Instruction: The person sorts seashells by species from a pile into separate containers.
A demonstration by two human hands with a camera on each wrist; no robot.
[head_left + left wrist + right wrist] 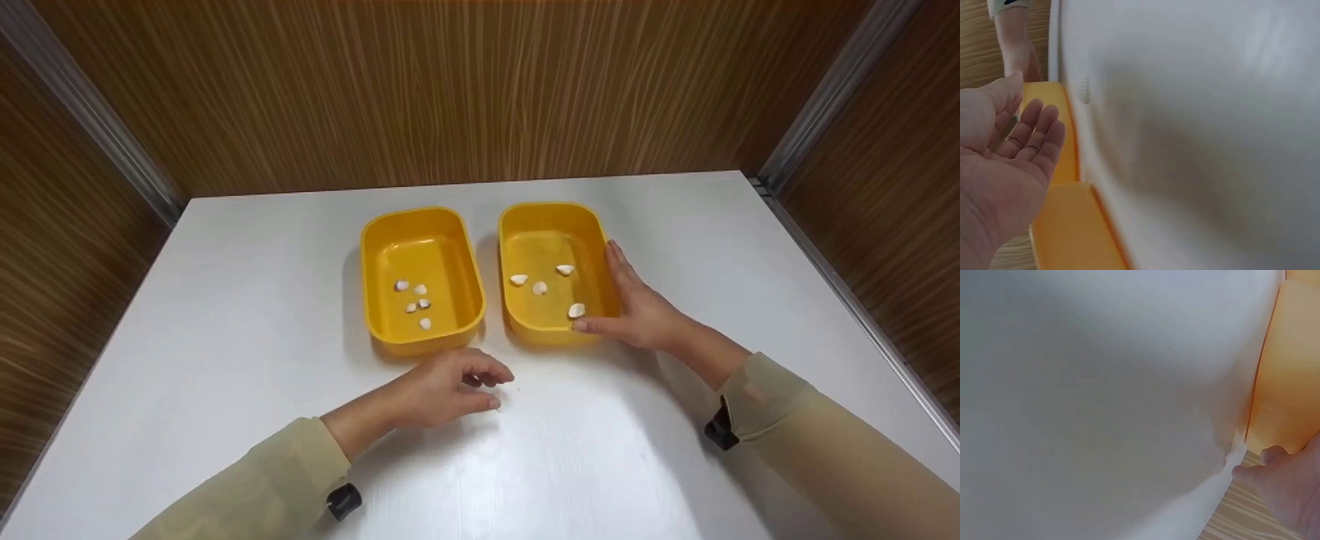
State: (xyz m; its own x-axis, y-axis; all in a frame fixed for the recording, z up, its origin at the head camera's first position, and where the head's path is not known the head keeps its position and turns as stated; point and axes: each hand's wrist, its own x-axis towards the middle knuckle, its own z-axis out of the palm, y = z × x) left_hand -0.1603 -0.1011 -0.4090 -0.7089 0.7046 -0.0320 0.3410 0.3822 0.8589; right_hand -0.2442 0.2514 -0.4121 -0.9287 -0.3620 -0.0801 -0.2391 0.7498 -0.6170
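My right hand (pixel 646 313) rests on the near right corner of the right yellow container (pixel 551 334). Its thumb touches the near rim, and its fingers lie fairly straight along the outer right wall. Several pale seashells (pixel 540 288) lie inside. My left hand (pixel 442 388) hovers before the left yellow container (pixel 424 346), fingers loosely bent and palm empty in the left wrist view. Smaller pale and purplish shells (pixel 421 289) are scattered in that container. In the left wrist view, a ridged white shell (pixel 1084 90) lies on the table, beyond the fingertips.
Both containers stand side by side on a white table (pixel 247 300), a narrow gap between them. Wood-grain panels (pixel 450 90) rise behind the table and at both sides. Each sleeve has a black strap piece (pixel 344 502) near the wrist.
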